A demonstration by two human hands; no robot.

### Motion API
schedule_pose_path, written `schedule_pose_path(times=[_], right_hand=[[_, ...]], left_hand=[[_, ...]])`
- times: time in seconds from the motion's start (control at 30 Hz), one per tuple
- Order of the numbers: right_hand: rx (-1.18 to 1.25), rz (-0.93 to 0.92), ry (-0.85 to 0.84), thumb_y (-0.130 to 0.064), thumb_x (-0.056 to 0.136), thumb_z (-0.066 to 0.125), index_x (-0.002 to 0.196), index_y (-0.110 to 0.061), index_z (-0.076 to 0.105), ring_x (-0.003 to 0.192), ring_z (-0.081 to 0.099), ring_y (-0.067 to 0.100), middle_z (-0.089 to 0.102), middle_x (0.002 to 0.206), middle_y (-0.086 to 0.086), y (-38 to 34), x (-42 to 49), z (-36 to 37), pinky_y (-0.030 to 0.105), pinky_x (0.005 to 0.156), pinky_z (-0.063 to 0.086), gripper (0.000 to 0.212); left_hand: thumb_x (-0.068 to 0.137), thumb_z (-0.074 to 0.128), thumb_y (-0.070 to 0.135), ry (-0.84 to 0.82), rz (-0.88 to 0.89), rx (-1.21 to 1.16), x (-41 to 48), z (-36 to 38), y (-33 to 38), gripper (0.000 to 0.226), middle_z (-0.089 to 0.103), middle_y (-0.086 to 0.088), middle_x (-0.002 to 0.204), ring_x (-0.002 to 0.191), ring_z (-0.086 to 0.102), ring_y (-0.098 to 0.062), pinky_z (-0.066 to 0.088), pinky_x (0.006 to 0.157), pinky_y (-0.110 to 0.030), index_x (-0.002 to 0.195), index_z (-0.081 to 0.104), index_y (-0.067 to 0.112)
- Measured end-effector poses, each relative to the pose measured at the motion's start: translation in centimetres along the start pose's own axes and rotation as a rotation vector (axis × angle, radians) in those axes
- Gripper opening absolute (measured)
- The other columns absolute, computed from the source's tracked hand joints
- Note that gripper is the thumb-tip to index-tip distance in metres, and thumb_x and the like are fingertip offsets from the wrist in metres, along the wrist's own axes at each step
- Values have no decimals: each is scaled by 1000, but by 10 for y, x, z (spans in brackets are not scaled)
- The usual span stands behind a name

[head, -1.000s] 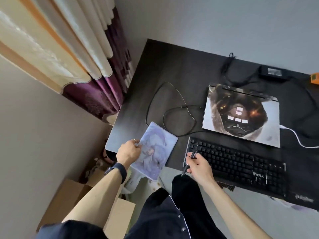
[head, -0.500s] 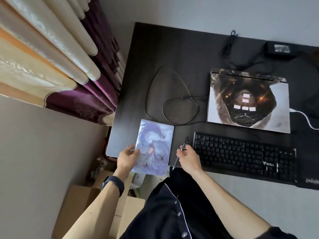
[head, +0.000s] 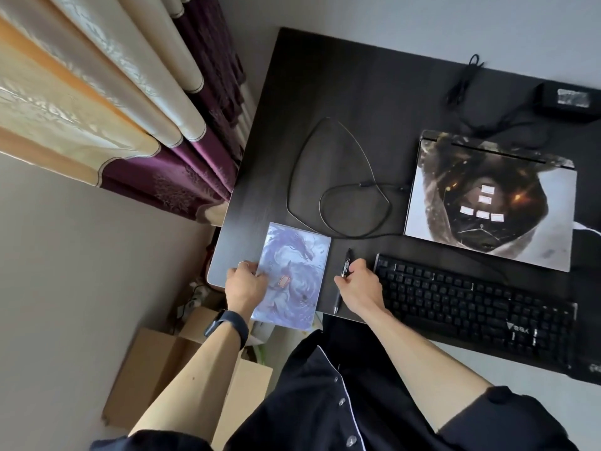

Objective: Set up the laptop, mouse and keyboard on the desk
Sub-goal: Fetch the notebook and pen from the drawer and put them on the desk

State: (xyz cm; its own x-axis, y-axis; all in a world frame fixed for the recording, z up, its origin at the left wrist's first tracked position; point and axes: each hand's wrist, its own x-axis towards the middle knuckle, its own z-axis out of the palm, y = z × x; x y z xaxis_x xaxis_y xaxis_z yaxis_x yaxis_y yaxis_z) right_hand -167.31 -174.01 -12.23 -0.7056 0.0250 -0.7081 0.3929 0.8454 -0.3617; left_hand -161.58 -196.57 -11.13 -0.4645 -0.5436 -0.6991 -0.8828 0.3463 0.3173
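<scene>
while the hands hold a sheet and a pen, laptop and keyboard lie on the worktop

where the dark worktop (head: 341, 92) comes to its near-left corner, the left hand (head: 245, 284) grips the left edge of a flat purple-printed sheet (head: 296, 255), thumb on top and the other fingers at the edge; a ring shows on one finger and a dark watch (head: 227, 323) on the wrist. the sheet lies flat, its near end hanging past the worktop's front edge. at 3 o'clock from the sheet, just beside it, the right hand (head: 359, 288) pinches a black pen (head: 346, 265) in curled fingers, the pen running from 12 to 6 o'clock with one end at the front edge.

at 3 o'clock from that hand, close to the knuckles, sits the black keyboard (head: 478, 307), slanted along the front edge. the laptop (head: 491, 203) lies shut at 12 o'clock from the keyboard, its lid covered in dark artwork with small white stickers. a thin black cable (head: 325, 177) loops across the worktop at 9 o'clock from the laptop and reaches its left side. a power brick (head: 569, 100) rests at 1 o'clock from the laptop, near the wall.

cream and purple curtains (head: 113, 92) hang at 9 o'clock of the worktop, and cardboard boxes (head: 156, 369) stand on the floor at 7 o'clock.
</scene>
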Motion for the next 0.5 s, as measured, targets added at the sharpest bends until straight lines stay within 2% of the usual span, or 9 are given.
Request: schedule_pose_path(times=[0.13,0.27,0.33,0.4,0.5], right_hand=[[-15,-59,-12,-45,92,64,116,-12,50,105,61,28,67,105,2,0,5,-14,37,86,46,43],[-49,-155,98,-32,97,57,121,-16,51,106,61,29,65,110,3,0,24,-41,38,85,46,30],[-128,-243,134,-25,99,53,122,-18,51,102,63,34,59,116,5,1,38,-53,40,83,47,25],[-246,-319,118,-20,100,51,125,-20,51,97,64,37,51,122,4,0,52,-62,40,78,49,25],[-463,-453,59,-22,101,50,123,-19,51,92,65,34,46,123,3,-5,75,-70,39,67,49,21]], left_hand=[[90,48,17,62,17,-39,0,2,13,32,48,-14,128,110,53,-35,40,102,-39,121,57,13],[91,53,32,60,150,30,14,5,50,38,53,-13,126,115,51,-35,44,100,-44,126,54,16],[90,54,44,79,211,108,23,10,77,44,56,-12,124,117,50,-34,45,99,-46,126,53,19],[88,52,53,121,219,219,30,15,102,44,61,-9,118,116,48,-33,44,97,-48,118,54,21],[89,52,47,124,189,283,45,23,138,41,65,-8,115,116,51,-33,43,96,-43,121,55,20]])
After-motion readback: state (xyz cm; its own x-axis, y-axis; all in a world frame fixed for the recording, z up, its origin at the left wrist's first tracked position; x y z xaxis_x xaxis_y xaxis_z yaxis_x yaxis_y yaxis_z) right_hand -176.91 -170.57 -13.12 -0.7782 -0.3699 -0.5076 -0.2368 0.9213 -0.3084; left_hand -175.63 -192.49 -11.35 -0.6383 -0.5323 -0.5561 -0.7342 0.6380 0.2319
